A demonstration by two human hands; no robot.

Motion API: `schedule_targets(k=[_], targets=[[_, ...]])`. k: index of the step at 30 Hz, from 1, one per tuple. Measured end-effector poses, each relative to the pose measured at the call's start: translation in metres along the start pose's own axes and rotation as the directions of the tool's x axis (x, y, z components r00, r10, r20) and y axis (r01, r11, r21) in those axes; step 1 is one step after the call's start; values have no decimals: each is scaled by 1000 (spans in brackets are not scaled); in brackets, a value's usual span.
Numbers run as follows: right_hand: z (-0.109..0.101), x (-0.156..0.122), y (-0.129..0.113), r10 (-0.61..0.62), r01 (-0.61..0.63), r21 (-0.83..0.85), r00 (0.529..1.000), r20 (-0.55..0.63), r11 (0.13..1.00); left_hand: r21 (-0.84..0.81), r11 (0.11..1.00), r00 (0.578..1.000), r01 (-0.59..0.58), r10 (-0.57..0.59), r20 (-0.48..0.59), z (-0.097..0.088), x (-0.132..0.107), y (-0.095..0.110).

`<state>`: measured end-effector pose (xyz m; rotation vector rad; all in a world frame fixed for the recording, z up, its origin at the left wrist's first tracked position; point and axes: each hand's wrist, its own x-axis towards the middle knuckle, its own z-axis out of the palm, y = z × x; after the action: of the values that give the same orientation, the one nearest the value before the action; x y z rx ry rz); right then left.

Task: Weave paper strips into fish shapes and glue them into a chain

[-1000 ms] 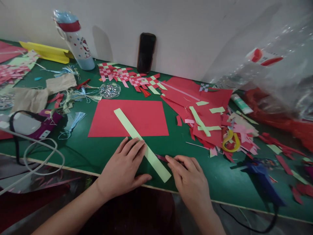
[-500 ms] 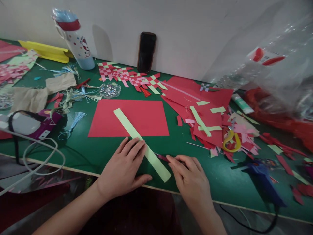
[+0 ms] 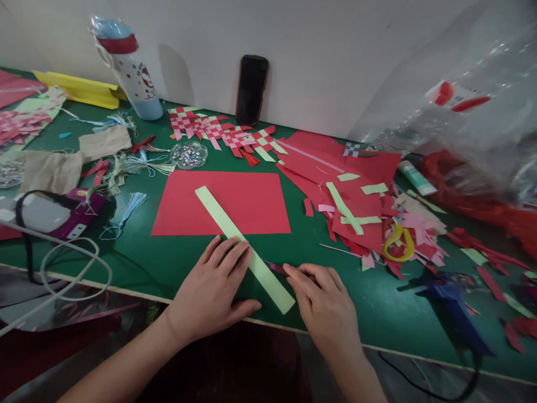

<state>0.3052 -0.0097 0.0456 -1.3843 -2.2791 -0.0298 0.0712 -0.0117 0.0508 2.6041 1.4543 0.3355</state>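
Observation:
A pale green paper strip (image 3: 268, 280) lies slantwise, its upper part over a red paper sheet (image 3: 255, 201) and its lower end near the table's front edge. My left hand (image 3: 218, 280) rests palm down beside and on the strip, fingers stretched out, fingertips touching it near its middle. Between the thumb and fingers of my right hand (image 3: 325, 296) is a slim purple tool with a thin pointed tip (image 3: 276, 268). Its tip meets the strip's right edge; whether it is a craft knife or a pen I cannot tell.
Yellow scissors (image 3: 398, 242) lie among paper scraps on the right, with a blue glue gun (image 3: 457, 316) nearer the front. A phone (image 3: 251, 89) leans on the wall behind woven paper pieces (image 3: 222, 131). A water bottle (image 3: 136, 78) and tassels (image 3: 131, 206) are on the left.
The purple tool's tip has shifted very slightly up and left along the strip's edge. My left hand and the strip stay almost where they were.

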Motion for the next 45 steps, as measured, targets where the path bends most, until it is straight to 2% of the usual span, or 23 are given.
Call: schedule_targets(k=[7, 12, 22, 45], targets=[[-3, -2, 2, -3, 2, 41, 1000, 27, 999, -23, 999, 1000, -25, 25, -11, -2, 0, 0], [-5, -8, 1, 11, -12, 19, 999, 41, 1000, 36, 999, 998, 17, -15, -69, 1, -3, 2], [-3, -7, 0, 18, -17, -9, 999, 29, 1000, 117, 993, 998, 9, -2, -58, 5, -3, 1], [-1, 0, -1, -3, 2, 22, 1000, 31, 1000, 71, 997, 999, 13, -10, -45, 5, -2, 0]])
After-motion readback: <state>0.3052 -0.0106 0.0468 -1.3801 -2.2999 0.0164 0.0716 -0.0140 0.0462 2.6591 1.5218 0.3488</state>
